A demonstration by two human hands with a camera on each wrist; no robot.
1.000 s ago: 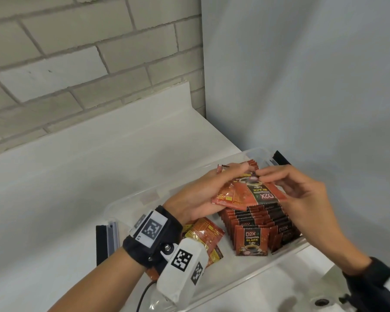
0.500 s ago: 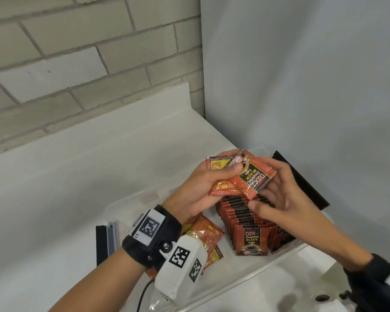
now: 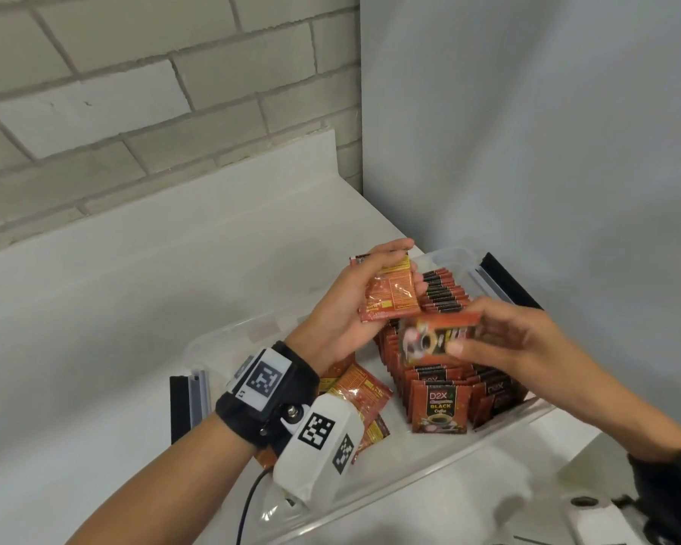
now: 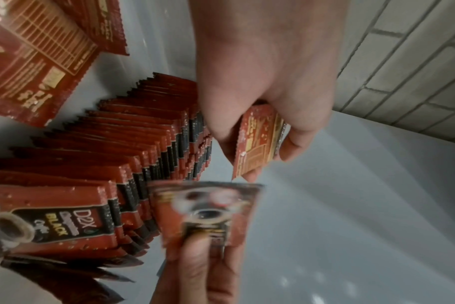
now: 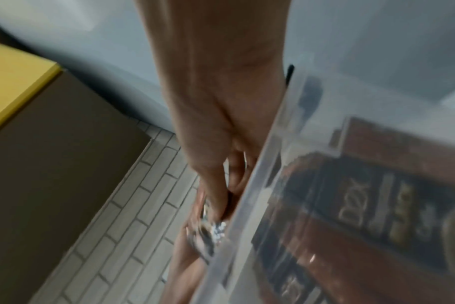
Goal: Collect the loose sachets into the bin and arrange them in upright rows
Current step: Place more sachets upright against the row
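Note:
A clear plastic bin (image 3: pixel 441 472) sits on the white counter and holds upright rows of red-and-black coffee sachets (image 3: pixel 439 403) (image 4: pixel 96 162). My left hand (image 3: pixel 350 304) (image 4: pixel 268 86) grips a small stack of sachets (image 3: pixel 390 295) (image 4: pixel 257 144) above the bin's far side, printed backs toward me. My right hand (image 3: pixel 500 336) pinches a single sachet (image 3: pixel 435 336) (image 4: pixel 208 211) over the rows, blurred by motion. In the right wrist view the bin wall (image 5: pixel 262 185) crosses in front of the blurred fingers.
Several loose sachets (image 3: pixel 360 391) (image 4: pixel 31 67) lie flat on the bin floor at the left, partly under my left wrist. Black latch clips are at the bin's ends (image 3: pixel 179 407) (image 3: pixel 508 281). A brick wall and a grey panel close off the corner behind.
My right hand has pulled one sachet off the stack and lowered it toward the rows. My left hand has kept the rest and lifted them up and back.

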